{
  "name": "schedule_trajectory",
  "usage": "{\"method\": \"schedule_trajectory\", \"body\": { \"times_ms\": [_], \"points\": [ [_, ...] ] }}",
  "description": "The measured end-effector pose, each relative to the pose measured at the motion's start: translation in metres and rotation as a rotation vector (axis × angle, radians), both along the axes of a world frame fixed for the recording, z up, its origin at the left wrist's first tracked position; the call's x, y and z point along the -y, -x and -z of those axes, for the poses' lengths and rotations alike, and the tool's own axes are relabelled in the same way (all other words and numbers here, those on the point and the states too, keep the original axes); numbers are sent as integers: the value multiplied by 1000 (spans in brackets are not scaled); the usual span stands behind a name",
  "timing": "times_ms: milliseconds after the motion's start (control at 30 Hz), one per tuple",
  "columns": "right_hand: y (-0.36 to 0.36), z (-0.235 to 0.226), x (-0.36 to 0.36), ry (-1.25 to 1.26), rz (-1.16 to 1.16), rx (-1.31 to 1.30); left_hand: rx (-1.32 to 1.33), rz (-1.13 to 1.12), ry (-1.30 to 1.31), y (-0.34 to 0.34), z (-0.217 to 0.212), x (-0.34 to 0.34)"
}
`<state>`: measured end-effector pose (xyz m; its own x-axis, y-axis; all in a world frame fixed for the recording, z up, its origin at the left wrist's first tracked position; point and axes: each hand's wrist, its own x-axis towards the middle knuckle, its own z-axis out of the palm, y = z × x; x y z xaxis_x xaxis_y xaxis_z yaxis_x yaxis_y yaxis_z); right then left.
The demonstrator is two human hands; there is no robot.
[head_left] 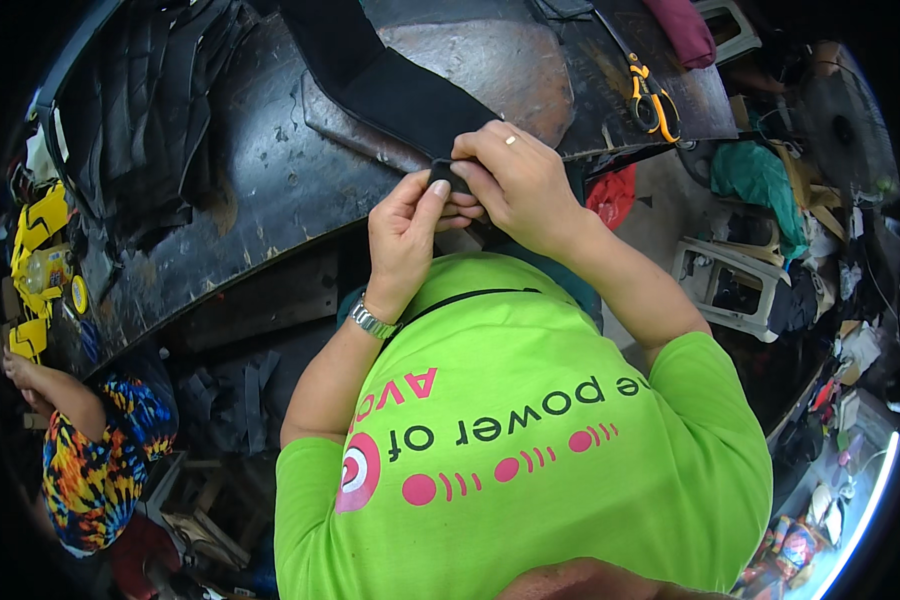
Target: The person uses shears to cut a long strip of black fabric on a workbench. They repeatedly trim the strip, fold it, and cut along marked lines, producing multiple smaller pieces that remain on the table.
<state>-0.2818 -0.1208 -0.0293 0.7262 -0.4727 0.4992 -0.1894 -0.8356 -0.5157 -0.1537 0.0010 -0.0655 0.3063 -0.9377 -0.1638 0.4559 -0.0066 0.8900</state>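
Observation:
A long, wide strip of black fabric (400, 85) runs from the far edge of the dark worktable (260, 185) down to my fingers at the near edge. My left hand (407, 215), with a metal watch on the wrist, pinches the strip's near end between thumb and fingers. From the right, my right hand (518, 180) grips the same end, its thumb close to the left thumb. The end looks folded between the fingertips, though they partly cover it. Under the strip lies a worn brown sheet (500, 65).
Scissors (653, 108) with orange and black handles lie at the table's right. Black strips (140, 100) are heaped at the left. A co-worker in patterned clothes (95, 470) is at lower left by yellow items (38, 220). A plastic stool (730, 285) stands on the right.

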Motion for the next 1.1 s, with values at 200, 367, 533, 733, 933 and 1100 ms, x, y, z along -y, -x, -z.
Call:
{"method": "schedule_trajectory", "body": {
  "times_ms": [200,367,533,733,933,1100],
  "points": [
    [17,-1,-3,109,-38,45,80,-61,-7,-3,-5,1],
    [12,9,0,59,-59,58,60,-66,-75,-4,-11,7],
    [18,4,1,146,-60,29,532,0,-228,-15,-28,6],
    [12,5,8,198,-23,23,1377,-238,-24,-23,-46,21],
    [54,-10,45,26,122,-19,1319,-6,186,-40,-44,39],
    [123,-8,112,300,730,-464,1351,24,178,-47,-39,43]
  ]
}}
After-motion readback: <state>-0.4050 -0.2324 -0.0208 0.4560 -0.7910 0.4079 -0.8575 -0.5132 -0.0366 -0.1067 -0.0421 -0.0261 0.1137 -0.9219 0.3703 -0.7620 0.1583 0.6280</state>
